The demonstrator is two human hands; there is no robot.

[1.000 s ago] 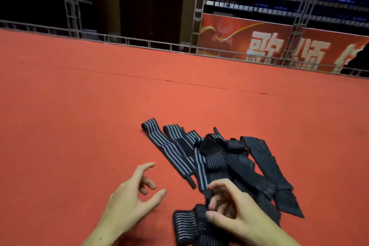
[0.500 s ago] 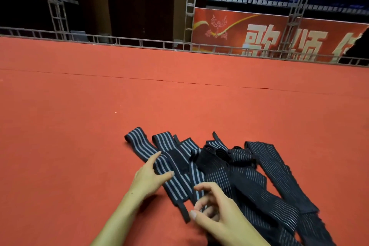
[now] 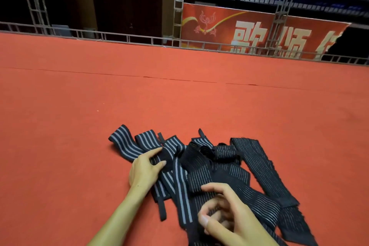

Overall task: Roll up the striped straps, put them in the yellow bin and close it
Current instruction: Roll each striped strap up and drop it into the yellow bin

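A loose pile of black striped straps [image 3: 211, 168] lies unrolled on the red carpet. The left ones carry wide grey stripes [image 3: 127, 146]; the right ones have thin pale lines [image 3: 257, 166]. My left hand [image 3: 144, 171] lies on the wide-striped straps, with forefinger and thumb stretched out on either side of a dark strap. My right hand [image 3: 223, 211] hovers over the near part of the pile with its fingers loosely curled and nothing in them. No yellow bin is in view.
Red carpet [image 3: 79, 126] stretches all around the pile, with a seam line running across farther off. A low metal railing [image 3: 127, 38] marks the far edge. Behind it are a red banner [image 3: 249, 30], truss posts and a dark door.
My left hand has moved forward onto the wide-striped straps. The right hand has stayed near the pile's front, still curled. The camera has shifted a little closer.
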